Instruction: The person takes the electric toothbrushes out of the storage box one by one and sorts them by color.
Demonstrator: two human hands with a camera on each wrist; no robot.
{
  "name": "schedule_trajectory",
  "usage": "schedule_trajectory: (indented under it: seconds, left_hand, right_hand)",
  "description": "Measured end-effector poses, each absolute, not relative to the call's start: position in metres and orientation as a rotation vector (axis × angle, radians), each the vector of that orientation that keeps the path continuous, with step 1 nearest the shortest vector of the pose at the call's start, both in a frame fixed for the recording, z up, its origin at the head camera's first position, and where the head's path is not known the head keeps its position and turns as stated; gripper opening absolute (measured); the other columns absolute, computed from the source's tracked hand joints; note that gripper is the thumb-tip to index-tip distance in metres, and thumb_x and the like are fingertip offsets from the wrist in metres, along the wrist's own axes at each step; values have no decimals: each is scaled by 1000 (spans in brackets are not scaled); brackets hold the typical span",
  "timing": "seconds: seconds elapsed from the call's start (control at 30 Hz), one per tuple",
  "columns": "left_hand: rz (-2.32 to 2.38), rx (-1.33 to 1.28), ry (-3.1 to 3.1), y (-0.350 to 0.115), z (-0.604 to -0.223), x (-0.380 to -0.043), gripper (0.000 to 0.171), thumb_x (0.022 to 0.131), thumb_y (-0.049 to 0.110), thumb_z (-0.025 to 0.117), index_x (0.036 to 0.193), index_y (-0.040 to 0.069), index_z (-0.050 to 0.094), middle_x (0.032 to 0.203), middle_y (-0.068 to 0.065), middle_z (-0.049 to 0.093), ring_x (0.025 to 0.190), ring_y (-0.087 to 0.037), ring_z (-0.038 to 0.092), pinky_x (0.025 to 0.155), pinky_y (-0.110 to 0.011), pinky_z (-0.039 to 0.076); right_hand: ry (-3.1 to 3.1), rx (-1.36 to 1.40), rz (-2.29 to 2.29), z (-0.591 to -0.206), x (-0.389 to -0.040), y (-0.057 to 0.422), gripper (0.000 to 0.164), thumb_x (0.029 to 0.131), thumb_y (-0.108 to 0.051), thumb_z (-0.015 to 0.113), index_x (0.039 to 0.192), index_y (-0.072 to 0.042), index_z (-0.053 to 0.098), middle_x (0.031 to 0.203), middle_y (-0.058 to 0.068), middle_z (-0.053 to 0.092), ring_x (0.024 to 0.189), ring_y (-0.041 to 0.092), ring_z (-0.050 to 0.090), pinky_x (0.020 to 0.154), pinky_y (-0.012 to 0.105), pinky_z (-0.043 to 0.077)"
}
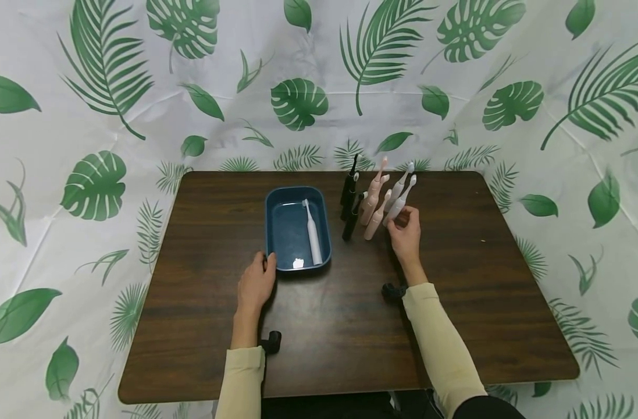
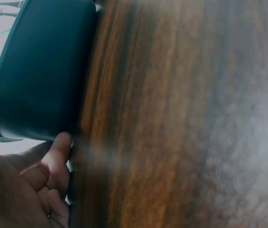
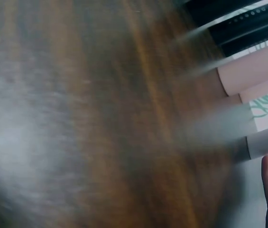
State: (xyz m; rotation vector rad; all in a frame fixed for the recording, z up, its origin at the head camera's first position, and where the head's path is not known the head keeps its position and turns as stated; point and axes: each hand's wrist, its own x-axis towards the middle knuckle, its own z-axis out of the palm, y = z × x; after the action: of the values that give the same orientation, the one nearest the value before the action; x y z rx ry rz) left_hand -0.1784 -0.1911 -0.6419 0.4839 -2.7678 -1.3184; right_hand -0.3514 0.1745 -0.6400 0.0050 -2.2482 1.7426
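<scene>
My left hand (image 1: 256, 282) grips the near left corner of a blue tray (image 1: 270, 227), its fingers bent against the wall. Seen from the left wrist, fingertips (image 2: 63, 138) sit right at the lower edge of the tray (image 2: 41, 71). A white electric toothbrush (image 1: 313, 235) lies lengthwise inside. To the right, my right hand (image 1: 405, 235) pinches the handle of an upright white electric toothbrush (image 1: 399, 206); its base shows near the fingers in the right wrist view (image 3: 265, 141). Another white electric toothbrush (image 1: 398, 185) stands just behind.
Several pink electric toothbrushes (image 1: 372, 198) and black ones (image 1: 348, 195) stand upright in a cluster between the tray and my right hand. All are on a dark wooden table (image 1: 203, 326), with a leaf-patterned cloth (image 1: 235, 87) behind it.
</scene>
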Motion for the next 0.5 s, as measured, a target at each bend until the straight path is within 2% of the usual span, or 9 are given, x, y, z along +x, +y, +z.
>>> schedule_trajectory:
  seconds: [0.13, 0.3, 0.5]
  left_hand:
    - [-1303, 481, -2762, -190, -641, -179, 66, 110, 65, 32, 132, 9, 59, 89, -9, 63, 79, -29, 60, 72, -49, 44]
    - [-1290, 489, -2768, -189, -640, -179, 70, 110, 65, 31, 140, 8, 58, 102, -14, 69, 90, -35, 66, 80, -58, 49]
    - [-1299, 509, -2765, -188, -641, -178, 71, 110, 64, 31, 144, 7, 57, 111, -17, 71, 101, -41, 70, 88, -64, 51]
  right_hand:
    - [-2260, -17, 1732, -644, -347, 176, 51, 94, 8, 65, 142, 8, 47, 140, 29, 53, 123, 43, 61, 78, 7, 49]
    - [-2317, -40, 1671, -646, -337, 174, 57, 93, 5, 66, 146, 7, 47, 146, 30, 43, 124, 45, 61, 80, 5, 48]
    - [-2354, -87, 1668, -649, -321, 169, 60, 94, 2, 66, 150, 8, 45, 151, 28, 35, 127, 46, 61, 81, 5, 48]
